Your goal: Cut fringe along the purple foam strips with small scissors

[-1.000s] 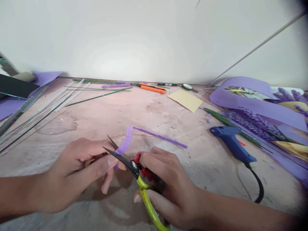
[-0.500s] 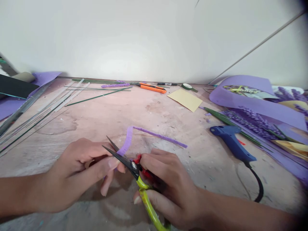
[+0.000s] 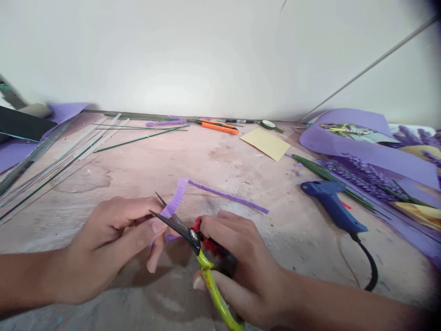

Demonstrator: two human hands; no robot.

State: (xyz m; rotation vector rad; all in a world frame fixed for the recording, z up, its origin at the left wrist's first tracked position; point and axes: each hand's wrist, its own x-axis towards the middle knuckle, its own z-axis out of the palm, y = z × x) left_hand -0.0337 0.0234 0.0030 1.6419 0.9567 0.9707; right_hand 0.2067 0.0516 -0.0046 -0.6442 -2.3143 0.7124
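Between the thumb and fingers of my left hand (image 3: 119, 239) is a narrow purple strip (image 3: 178, 197) with a finely snipped edge. The strip rises from the fingertips, bends over and trails away to the right. My right hand (image 3: 241, 262) grips scissors (image 3: 215, 287) with yellow-green and red handles. Their dark blades are parted and lie around the strip, right beside my left fingertips. Part of the red handle is hidden behind my right fingers.
On the right lie a blue glue gun (image 3: 332, 204) with a black cord and purple lavender stems (image 3: 361, 179). A yellow paper square (image 3: 265, 143), green tape roll (image 3: 268, 124) and orange cutter (image 3: 219, 126) lie at the back. Thin sticks (image 3: 69, 161) spread over the left.
My left hand has shifted slightly left, and the blade tips have moved a little right and down. The strip has slid slightly left through the blades, its snipped edge showing more.
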